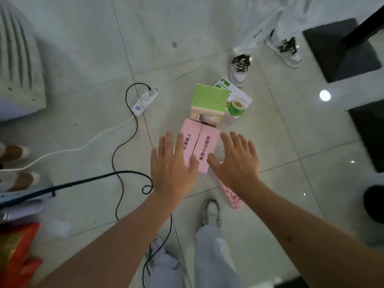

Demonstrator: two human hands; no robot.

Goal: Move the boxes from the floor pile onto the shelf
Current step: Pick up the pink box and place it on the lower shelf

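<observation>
The pink box [200, 145] shows two closed top flaps printed with dark characters, and stands on the pale tiled floor [83, 59] just in front of a green-topped box [209, 100] and a coconut-print carton [235, 100]. Its long axis runs away from the person, tilted slightly right. The left hand [173, 165] and right hand [239, 161] hover flat, fingers spread, either side of it, holding nothing. Cables [124, 132] trail left.

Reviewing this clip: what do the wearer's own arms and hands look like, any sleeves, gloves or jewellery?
Both forearms are bare, with no sleeves in view. The left hand and right hand wear no gloves, rings or watch. A small dark mark sits on the right forearm.
</observation>
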